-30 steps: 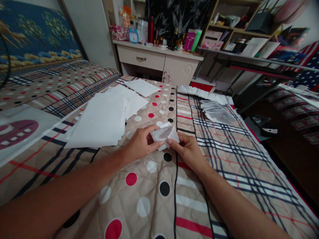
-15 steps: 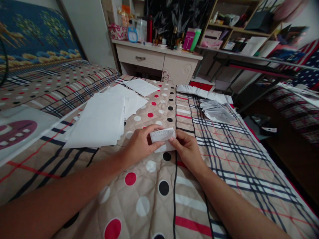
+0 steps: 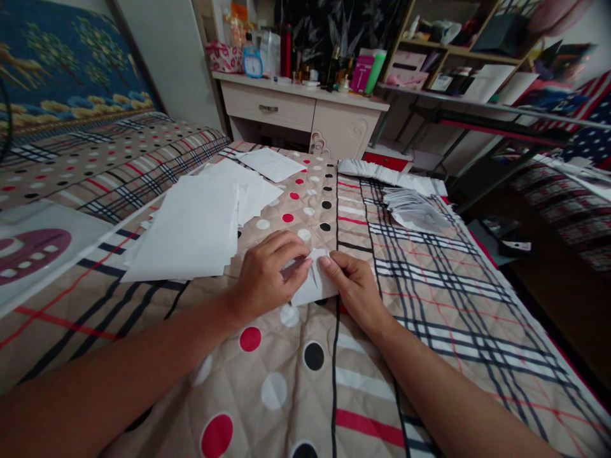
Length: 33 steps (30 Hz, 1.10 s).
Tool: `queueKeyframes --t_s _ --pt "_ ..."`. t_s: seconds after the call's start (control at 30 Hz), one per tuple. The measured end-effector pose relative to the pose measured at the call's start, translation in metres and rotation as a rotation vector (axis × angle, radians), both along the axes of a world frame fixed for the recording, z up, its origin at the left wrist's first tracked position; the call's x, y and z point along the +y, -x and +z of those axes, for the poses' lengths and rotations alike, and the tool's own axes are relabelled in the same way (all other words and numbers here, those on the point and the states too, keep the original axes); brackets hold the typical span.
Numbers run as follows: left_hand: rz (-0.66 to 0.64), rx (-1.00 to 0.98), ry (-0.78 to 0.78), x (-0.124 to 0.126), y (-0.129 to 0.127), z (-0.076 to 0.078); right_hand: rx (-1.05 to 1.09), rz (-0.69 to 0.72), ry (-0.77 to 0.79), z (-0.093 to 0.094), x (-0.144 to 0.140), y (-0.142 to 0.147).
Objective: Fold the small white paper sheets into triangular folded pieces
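Quilted bed [image 3: 363,388]: left hand [image 3: 261,277] and right hand [image 3: 356,289] pinch small folded paper [image 3: 310,289] flat. Best press crease firmly, edges aligned, paper stack [image 3: 191,232] undisturbed.

Folded slip [image 3: 312,286]: thin white paper, matt, creased. Quilt [image 3: 296,356]: stitched cloth, matt and soft-looking, printed with dots and plaid; sheet stack [image 3: 191,229] on it is smooth matt white paper. Dresser [image 3: 305,117]: cream painted wood, slight sheen, metal drawer pull.
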<state>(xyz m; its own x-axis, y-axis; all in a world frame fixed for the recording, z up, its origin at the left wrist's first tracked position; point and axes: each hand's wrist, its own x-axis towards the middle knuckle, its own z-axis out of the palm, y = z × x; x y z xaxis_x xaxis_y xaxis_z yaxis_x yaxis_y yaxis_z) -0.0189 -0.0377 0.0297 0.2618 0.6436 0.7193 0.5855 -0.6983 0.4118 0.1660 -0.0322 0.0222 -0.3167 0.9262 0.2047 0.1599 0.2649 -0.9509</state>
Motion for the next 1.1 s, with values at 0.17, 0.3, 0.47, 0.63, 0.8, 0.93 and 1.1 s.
queueKeyframes --t_s 0.17,0.3,0.47,0.63,0.8,0.93,1.1 --pt "0.004 -0.132 0.061 0.0017 -0.001 -0.0003 -0.045 0.006 0.023 -0.0015 0.0013 -0.0007" --pt "0.0 -0.113 0.006 0.0032 -0.0009 -0.0009 -0.075 -0.007 0.025 -0.0003 0.0004 -0.0003" --pt "-0.013 -0.015 -0.119 0.0011 0.0004 -0.0007 -0.116 -0.054 -0.02 0.0041 -0.0023 0.0028" --pt "-0.042 0.073 -0.177 -0.0009 0.0004 0.001 -0.085 -0.117 -0.004 0.0038 -0.0022 0.0058" --pt "-0.103 0.057 -0.16 -0.0018 -0.001 -0.0004 -0.072 -0.154 -0.016 0.0021 -0.0008 0.0049" --pt "-0.115 -0.105 0.004 -0.0017 -0.0024 0.0001 -0.042 -0.165 -0.036 0.0019 -0.0017 0.0017" --pt "-0.101 -0.4 0.513 0.0017 -0.0051 -0.0029 -0.008 -0.176 -0.055 0.0037 -0.0032 0.002"
